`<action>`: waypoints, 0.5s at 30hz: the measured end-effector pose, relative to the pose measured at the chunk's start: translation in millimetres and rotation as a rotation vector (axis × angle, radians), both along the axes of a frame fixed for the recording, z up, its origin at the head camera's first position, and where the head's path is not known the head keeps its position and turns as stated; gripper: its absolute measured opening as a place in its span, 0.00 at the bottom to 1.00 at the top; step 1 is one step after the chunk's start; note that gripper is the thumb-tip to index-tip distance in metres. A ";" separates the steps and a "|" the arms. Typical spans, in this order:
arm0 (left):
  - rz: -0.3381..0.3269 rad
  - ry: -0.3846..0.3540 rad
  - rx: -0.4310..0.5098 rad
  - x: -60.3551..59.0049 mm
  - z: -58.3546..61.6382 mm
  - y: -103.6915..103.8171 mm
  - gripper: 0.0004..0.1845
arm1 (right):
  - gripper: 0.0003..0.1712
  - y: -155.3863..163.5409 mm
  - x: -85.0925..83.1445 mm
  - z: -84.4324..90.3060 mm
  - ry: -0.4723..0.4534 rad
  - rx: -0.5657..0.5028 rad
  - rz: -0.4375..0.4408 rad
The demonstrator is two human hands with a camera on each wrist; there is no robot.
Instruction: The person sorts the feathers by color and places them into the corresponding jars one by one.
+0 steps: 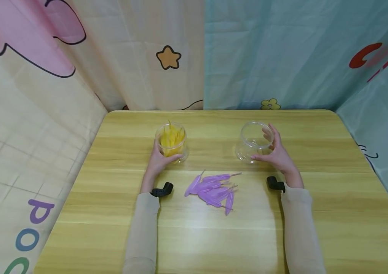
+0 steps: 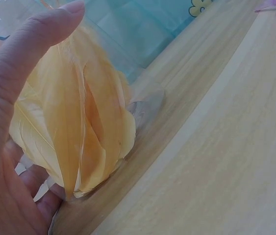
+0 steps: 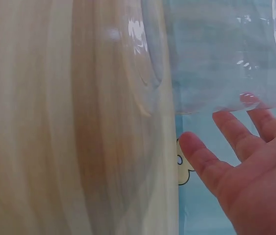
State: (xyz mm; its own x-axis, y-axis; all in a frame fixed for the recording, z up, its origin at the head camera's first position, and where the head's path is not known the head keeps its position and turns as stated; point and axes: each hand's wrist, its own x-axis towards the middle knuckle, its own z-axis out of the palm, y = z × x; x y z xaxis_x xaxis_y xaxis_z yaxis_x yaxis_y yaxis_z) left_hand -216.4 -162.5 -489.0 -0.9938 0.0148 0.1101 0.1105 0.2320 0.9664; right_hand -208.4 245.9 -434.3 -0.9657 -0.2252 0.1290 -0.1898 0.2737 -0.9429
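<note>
Hands are resting on two clear jars on the wooden table [image 1: 317, 213], one at each side of the middle of the head view. The left hand [image 1: 159, 160] is curling round the jar of yellow feathers [image 1: 171, 142], left of centre; in the left wrist view its thumb [image 2: 27, 46] is lying against the clear wall with the yellow feathers [image 2: 79, 132] packed upright behind it. The right hand [image 1: 277, 154] is cupping the empty jar [image 1: 253, 141], right of centre, with fingers spread fairly wide along its side; the right wrist view shows those fingers [image 3: 236, 134] touching the wall. Purple feathers [image 1: 214, 188] are lying in a loose heap just below centre, between the two forearms, apart from both jars.
</note>
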 end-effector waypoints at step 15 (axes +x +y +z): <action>-0.001 -0.003 0.017 1.1 -1.4 -0.8 0.61 | 0.66 2.5 -16.5 -34.3 0.011 -0.016 0.005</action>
